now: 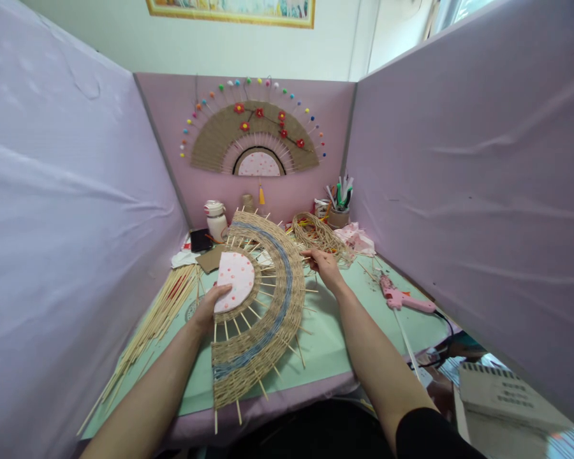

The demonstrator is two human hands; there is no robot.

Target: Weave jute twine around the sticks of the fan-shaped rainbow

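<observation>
Left hand [213, 302] clamps the woven fan [287, 274] (blue-banded); right hand [322, 262] pinches at its edge.

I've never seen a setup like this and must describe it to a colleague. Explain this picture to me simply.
There is no machine here: a person works with two bare hands. The single picture comes from a camera worn on their head, looking forward and down.

The left hand holds a half-round woven fan by its dotted white centre. The right hand is at the fan's outer edge; exactly what its fingertips pinch is too small to tell.

On the green tabletop lie thin sticks to the left, coiled cord behind, and a pink glue gun to the right. Another fan, with red flowers, hangs on the back panel.
</observation>
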